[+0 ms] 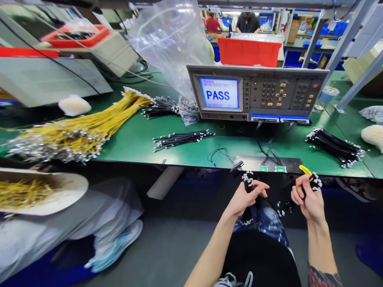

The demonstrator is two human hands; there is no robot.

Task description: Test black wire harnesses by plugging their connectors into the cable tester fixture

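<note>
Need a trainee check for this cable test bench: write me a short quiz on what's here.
1. What word does the tester's screen show?
2. True or false: the left hand holds black cables with white connectors.
3. What colour is the plastic crate behind the tester? A) red B) green C) white

Key: 1. PASS; 2. True; 3. A

Yellow tool [305, 170] half hidden by right hand [308, 198], kind unclear; tester screen's small text [208, 83] unreadable.
</note>
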